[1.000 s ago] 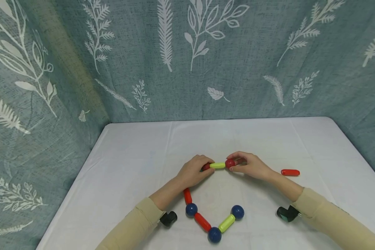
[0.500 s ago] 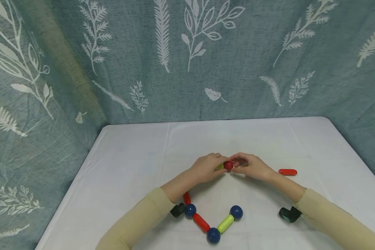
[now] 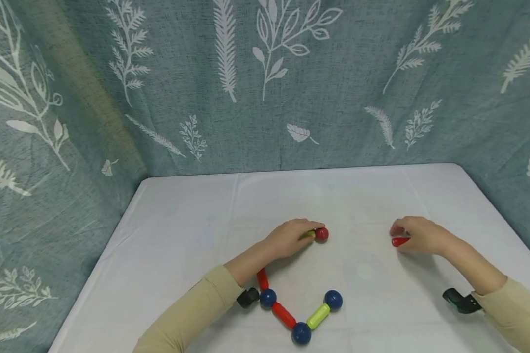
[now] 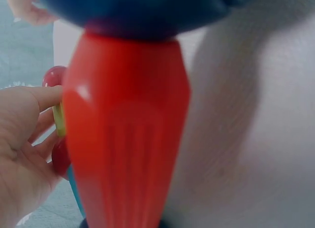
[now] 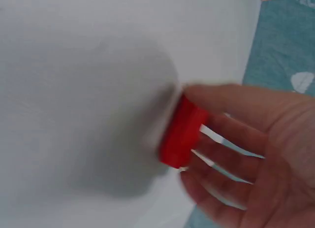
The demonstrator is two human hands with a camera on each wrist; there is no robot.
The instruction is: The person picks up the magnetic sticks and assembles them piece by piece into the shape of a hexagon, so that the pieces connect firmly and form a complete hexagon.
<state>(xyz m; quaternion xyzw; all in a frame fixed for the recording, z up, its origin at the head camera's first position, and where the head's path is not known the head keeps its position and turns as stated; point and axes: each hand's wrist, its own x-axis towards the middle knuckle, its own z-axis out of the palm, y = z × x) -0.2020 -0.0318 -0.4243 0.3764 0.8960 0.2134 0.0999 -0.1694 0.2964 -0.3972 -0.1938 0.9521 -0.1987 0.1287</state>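
My left hand grips a yellow-green rod of a ball-and-rod magnetic building set. A red ball caps its right end. In the left wrist view a second red ball sits at the other end, with a blue-teal rod beyond it. Far to the right, my right hand pinches a loose red rod between thumb and fingers. A chain runs in front: red rod, blue ball, red rod, blue ball, yellow-green rod, blue ball.
A white cloth covers the table. Behind and at the left hangs a teal curtain with white leaf prints. Black wrist cameras are strapped below both sleeves; the left one is right beside the chain's blue ball.
My left hand has slid right along the built piece to the yellow-green rod. My right hand has let go of the red ball, moved right and taken the loose red rod.
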